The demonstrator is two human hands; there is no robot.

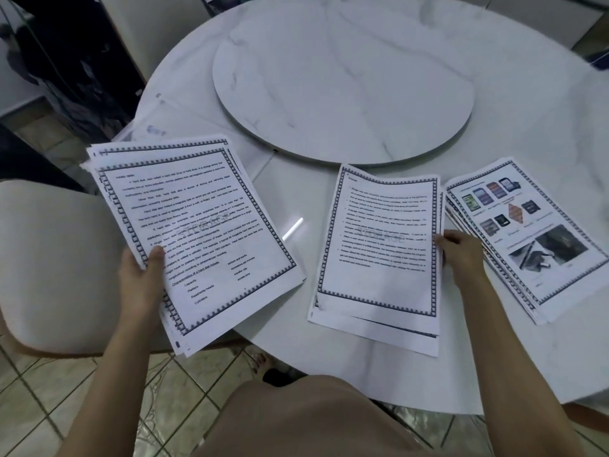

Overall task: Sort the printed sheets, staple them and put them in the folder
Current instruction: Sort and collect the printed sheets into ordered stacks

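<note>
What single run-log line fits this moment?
stage: sorting | left hand: holds stack | right hand: on middle pile | picture pile: on table

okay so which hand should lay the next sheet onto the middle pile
Right. The right hand already grips the edge of the top sheet on the middle pile, while the left hand is full holding the unsorted stack.
</note>
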